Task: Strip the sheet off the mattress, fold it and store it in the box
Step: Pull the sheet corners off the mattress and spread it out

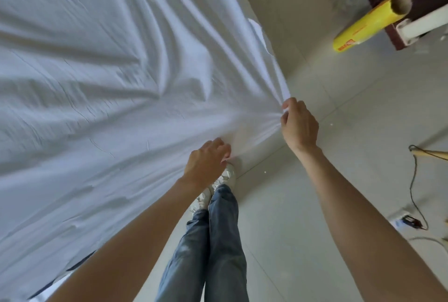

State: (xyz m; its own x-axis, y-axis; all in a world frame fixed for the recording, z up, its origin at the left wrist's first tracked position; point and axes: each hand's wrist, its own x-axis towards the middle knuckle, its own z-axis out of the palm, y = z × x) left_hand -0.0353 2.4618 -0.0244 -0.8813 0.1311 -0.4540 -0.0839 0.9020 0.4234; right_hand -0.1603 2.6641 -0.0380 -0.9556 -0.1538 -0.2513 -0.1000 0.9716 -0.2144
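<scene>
While the left hand point(206, 158) and right hand point(299, 124) each pinch the white sheet point(109, 71) tight, pull both sides evenly toward you.

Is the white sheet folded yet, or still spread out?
Spread, not folded. The white sheet lies open and wrinkled, with creases fanning toward the corner gripped by the left hand and right hand.
</scene>
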